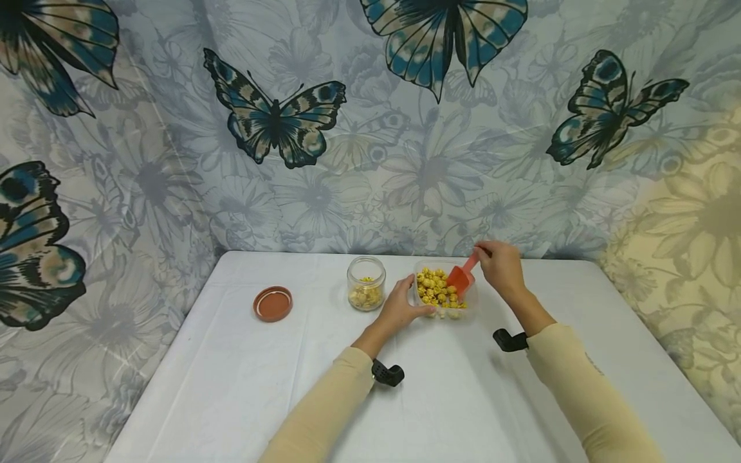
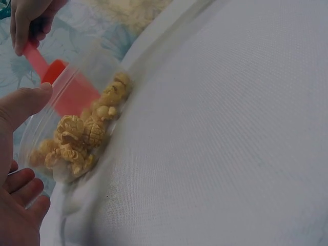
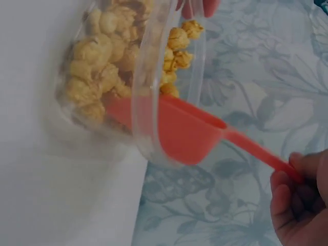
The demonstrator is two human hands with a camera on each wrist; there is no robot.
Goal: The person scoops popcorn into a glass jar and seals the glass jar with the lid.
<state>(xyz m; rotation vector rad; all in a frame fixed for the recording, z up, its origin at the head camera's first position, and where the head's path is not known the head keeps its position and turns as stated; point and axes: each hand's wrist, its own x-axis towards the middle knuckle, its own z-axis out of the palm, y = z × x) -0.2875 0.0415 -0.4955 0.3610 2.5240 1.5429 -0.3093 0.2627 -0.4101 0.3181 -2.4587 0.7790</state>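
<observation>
In the head view a clear plastic container point(image 1: 471, 302) of yellow popcorn point(image 1: 433, 287) stands on the table. My left hand point(image 1: 399, 305) holds its left side, the thumb along the near wall and the fingers at the far left. A red scoop point(image 1: 461, 279) dips into the popcorn on the container's right. My right hand point(image 1: 502, 267) grips the end of its handle. Seen from the right wrist, the bowl of the scoop point(image 3: 184, 130) is partly down among the popcorn, behind the clear wall. Left of the container stands a glass jar point(image 1: 366, 283), partly filled with popcorn.
A round brown lid point(image 1: 273, 303) lies on the table left of the jar. White cloth covers the table point(image 1: 231, 386). Behind its far edge hangs a curtain point(image 1: 318, 206) with butterflies and flowers.
</observation>
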